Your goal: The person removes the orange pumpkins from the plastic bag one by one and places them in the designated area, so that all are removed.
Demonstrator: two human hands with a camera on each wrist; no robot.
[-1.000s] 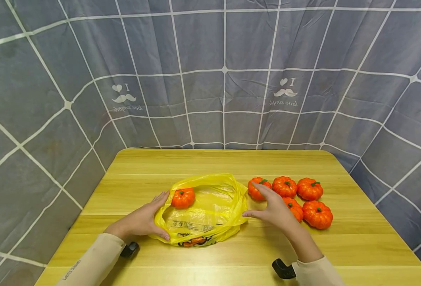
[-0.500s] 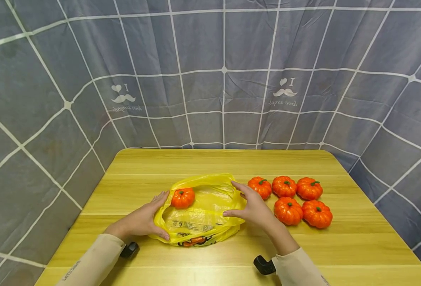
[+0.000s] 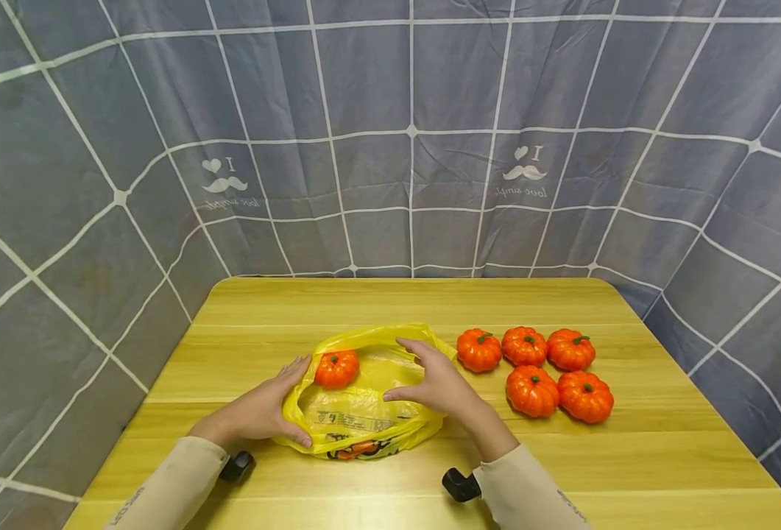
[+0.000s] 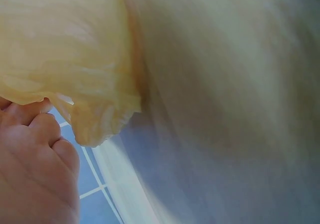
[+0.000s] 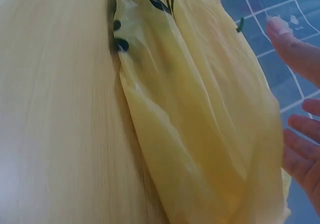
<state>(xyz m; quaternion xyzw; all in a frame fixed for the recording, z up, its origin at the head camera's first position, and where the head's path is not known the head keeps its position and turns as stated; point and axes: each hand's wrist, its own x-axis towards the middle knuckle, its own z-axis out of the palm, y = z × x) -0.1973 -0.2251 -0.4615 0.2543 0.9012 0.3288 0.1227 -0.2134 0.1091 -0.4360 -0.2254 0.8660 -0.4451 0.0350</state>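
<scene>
A yellow plastic bag (image 3: pixel 364 403) lies on the table in the head view, its mouth facing up and spread wide. Inside its left end sits an orange toy pumpkin (image 3: pixel 337 369) with a green stem. My left hand (image 3: pixel 264 408) rests along the bag's left side, thumb at the front rim and fingers reaching behind the left edge. Over the right part of the mouth is my right hand (image 3: pixel 439 386), thumb and fingers spread apart with nothing between them. In the right wrist view its fingers (image 5: pixel 302 144) appear beside the bag's yellow wall (image 5: pixel 200 109).
Several orange toy pumpkins stand in two rows right of the bag, the nearest being a back-row pumpkin (image 3: pixel 479 350) and a front-row pumpkin (image 3: pixel 532 391). The wooden table (image 3: pixel 390 302) has a grey grid-patterned curtain (image 3: pixel 377 177) behind it and at both sides.
My right hand has moved left, from beside the back-row pumpkin and the bag's right edge to over the mouth. My left hand, the bag and the pumpkins stay in place.
</scene>
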